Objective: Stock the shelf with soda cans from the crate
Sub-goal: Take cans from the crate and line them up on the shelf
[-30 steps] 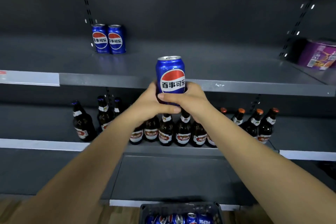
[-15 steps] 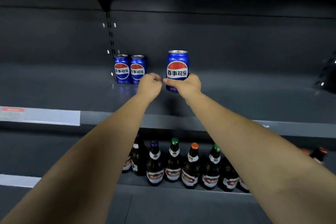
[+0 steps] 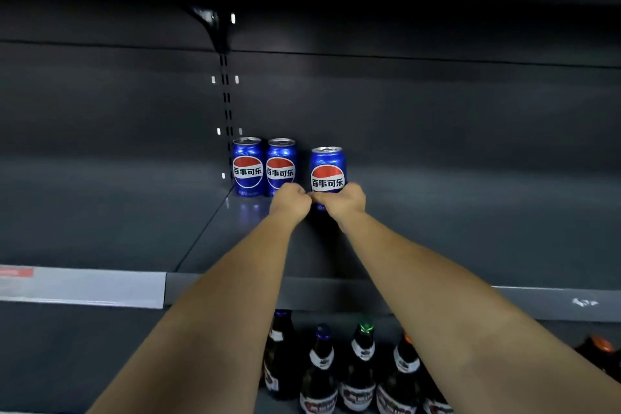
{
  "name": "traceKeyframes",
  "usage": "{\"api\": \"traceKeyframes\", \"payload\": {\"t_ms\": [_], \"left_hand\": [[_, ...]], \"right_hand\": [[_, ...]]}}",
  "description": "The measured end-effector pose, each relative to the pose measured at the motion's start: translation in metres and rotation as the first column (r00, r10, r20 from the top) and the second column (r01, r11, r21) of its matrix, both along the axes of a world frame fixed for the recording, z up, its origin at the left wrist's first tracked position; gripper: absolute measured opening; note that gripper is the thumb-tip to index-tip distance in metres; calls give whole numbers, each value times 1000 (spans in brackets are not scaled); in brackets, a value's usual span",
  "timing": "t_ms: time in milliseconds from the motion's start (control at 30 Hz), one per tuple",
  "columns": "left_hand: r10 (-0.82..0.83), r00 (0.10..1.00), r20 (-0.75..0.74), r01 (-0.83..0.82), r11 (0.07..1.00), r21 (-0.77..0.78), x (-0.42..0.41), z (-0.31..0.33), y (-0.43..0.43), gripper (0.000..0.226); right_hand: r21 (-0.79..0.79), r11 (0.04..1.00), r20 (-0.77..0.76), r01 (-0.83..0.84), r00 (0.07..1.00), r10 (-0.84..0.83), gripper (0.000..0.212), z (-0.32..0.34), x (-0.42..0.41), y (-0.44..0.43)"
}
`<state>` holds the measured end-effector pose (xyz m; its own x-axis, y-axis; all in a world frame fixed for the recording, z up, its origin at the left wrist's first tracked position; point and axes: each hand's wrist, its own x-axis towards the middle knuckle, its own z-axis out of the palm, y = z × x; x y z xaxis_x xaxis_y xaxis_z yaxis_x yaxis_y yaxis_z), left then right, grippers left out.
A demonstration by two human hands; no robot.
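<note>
- The held can stands upright just to the right of the second can, with a narrow gap between them. The end can is close on the second can's other side.
- Both hands are curled round the held can's lower part. The left hand sits in front of the gap by the second can, and the right hand is on the side away from it.
- Risk: the left knuckles overlap the second can's base. Pulling that hand out carelessly could knock the second can into the end can.
- Risk: if the held can is released before it sits flat, it may tip and roll along the shelf towards the front edge.
- Hidden: the hands cover the held can's base, so I cannot tell whether it rests on the shelf or hovers above it.
- The fingertips are out of sight behind the can.
- The crate is not in view, and the bottles below the second can are cut off, with blurred labels.
</note>
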<state>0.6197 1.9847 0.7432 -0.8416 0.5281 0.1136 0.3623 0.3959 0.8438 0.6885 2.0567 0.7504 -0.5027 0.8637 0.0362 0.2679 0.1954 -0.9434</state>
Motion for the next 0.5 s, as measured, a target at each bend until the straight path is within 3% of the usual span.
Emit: {"api": "traceKeyframes", "payload": {"t_ms": [133, 267, 500], "left_hand": [[-6, 1000, -1, 6, 999, 32, -11, -3, -1, 14], [1, 992, 124, -14, 994, 108, -24, -4, -3, 15], [-108, 951, 289, 44, 975, 220, -40, -8, -1, 21]], "right_hand": [[3, 1000, 30, 18, 999, -18, 52, -2, -19, 3], [29, 1000, 26, 6, 1000, -7, 50, -3, -34, 2], [41, 999, 24, 34, 999, -35, 66, -10, -55, 12]]}}
